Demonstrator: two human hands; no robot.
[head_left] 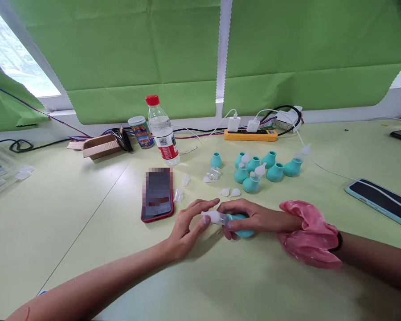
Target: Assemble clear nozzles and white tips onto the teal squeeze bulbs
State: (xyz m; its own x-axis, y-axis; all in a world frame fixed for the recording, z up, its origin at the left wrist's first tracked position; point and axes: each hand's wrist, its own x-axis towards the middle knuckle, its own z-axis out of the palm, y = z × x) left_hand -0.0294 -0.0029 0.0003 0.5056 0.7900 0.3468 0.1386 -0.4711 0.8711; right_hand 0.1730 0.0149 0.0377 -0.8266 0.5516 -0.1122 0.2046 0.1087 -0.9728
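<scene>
In my right hand (pixel 243 218) lies a teal rubber bulb of a nasal aspirator (pixel 244 231), tilted sideways, fingers wrapped round it. A clear connector and a soft white tip (pixel 214 216) stick out of its neck to the left. My left hand (pixel 191 223) is beside that tip, fingers stretched and apart, the thumb close to or touching its end. Behind the hands stand several teal bulbs (pixel 274 172), some fitted with clear connectors and white tips. Loose white tips (pixel 235 192) and clear connectors (pixel 178 195) lie nearer to me.
A red-cased phone (pixel 157 196) lies left of the loose parts. Behind it stand a water bottle (pixel 163 133), a can (pixel 141 132) and an open cardboard box (pixel 100 146). An orange power strip (pixel 250 135) runs along the wall. Another phone (pixel 381 200), crossed by a white cable, lies right.
</scene>
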